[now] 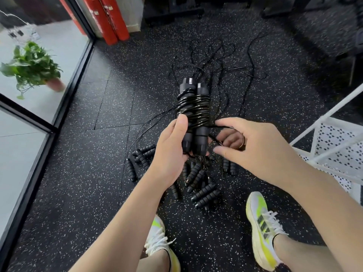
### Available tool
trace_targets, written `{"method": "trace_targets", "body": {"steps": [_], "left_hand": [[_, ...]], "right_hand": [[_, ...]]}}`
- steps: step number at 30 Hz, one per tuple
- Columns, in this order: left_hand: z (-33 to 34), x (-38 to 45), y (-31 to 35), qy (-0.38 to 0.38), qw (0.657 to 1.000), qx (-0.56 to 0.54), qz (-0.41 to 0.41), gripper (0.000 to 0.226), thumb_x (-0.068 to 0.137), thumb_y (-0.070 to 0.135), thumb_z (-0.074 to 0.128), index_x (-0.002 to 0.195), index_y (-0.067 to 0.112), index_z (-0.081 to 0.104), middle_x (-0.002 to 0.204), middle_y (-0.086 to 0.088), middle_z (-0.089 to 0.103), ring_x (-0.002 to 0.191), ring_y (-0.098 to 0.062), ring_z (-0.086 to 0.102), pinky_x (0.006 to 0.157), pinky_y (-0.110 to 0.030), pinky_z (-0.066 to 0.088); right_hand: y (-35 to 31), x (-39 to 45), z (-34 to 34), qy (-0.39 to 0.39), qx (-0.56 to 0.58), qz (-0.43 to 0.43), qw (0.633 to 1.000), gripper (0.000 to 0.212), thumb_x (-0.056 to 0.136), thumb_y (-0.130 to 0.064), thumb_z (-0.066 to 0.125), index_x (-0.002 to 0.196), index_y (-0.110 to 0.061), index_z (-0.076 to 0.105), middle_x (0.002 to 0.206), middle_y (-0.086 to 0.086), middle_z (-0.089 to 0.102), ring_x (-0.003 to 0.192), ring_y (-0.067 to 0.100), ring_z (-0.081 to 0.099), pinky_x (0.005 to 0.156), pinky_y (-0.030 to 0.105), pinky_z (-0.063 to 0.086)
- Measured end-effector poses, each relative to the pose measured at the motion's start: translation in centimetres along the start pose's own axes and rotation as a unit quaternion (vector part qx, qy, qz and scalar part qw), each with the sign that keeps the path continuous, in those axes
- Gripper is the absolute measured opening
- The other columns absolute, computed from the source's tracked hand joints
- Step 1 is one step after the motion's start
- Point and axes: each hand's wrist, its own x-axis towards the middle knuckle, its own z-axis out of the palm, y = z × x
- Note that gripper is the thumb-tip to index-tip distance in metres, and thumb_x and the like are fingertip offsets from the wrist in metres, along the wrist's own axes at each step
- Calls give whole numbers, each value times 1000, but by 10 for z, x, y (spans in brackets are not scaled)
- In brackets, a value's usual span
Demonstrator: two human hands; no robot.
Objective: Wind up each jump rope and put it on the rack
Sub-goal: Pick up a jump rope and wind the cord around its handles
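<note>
Above the pile of handles (198, 183) on the floor (94, 173), the left hand (170, 150) grips the wound jump rope (193, 114) upright; beside it the right hand (253, 146) pinches its loose cord (218, 127). Beyond lie tangled cords (222, 61).

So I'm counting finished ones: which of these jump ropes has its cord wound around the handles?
Only the jump rope held in the left hand: its cord coils around both handles. The others lie unwound on the floor.
</note>
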Motion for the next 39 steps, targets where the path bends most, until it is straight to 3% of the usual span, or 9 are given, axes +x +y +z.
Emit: {"method": "trace_targets", "body": {"steps": [8,11,13,15,19,22,26,30,39], "left_hand": [[-1,2,-4,18,996,70,44,44,93,61,55,110,23,70,119,-20,70,104,-41,67,96,-74,47],[-2,4,-10,21,988,134,72,43,92,68,51,108,31,68,114,-13,72,106,-41,66,96,-71,49],[-3,5,-13,20,982,168,81,39,96,66,47,105,32,65,103,-1,72,93,-24,65,87,-59,53],[-2,4,-15,13,979,186,81,36,98,61,45,101,31,63,94,10,69,85,-14,59,78,-45,47],[-2,3,-16,-2,980,181,76,35,99,59,46,102,29,64,91,11,67,83,-13,57,77,-45,45],[-1,3,-16,-9,983,169,69,31,100,56,47,98,30,64,84,17,64,76,-7,54,76,-38,42],[5,-1,-15,-19,979,187,76,26,108,44,45,93,29,60,80,23,62,75,0,54,76,-31,43],[13,-6,-19,-36,977,192,84,31,99,55,50,90,26,58,84,18,59,83,-7,51,82,-50,45],[13,-6,-19,-47,973,215,74,38,98,57,48,105,22,62,102,4,69,98,-13,60,100,-60,48]], "right_hand": [[-7,-5,11,32,-6,-78,996,47,99,-10,61,145,-13,51,111,-12,69,103,-1,63,95,4,41],[1,-6,13,55,-55,-103,992,47,99,-2,51,144,-13,54,112,-2,71,97,15,67,92,32,56],[5,-5,8,69,-91,-142,983,47,95,3,50,138,-12,62,102,3,72,87,22,70,77,43,60],[4,-3,4,86,-82,-159,980,33,96,-1,54,122,-11,73,95,2,71,84,17,71,76,30,59],[1,1,1,116,-14,-136,984,21,97,-21,60,101,-9,77,92,2,71,86,10,67,74,9,48],[2,-3,2,111,-81,-188,972,27,93,1,65,116,-9,76,106,2,73,91,4,68,85,9,51],[-1,-4,3,109,-83,-182,974,21,88,-13,76,108,-15,79,100,-6,76,90,7,70,86,22,56],[-2,-2,6,85,-92,-123,984,18,77,-23,85,93,-25,78,82,-16,71,82,7,65,72,37,56],[1,1,7,120,-88,-48,988,14,72,-30,89,82,-28,79,71,-18,61,68,-2,54,68,15,43]]}}
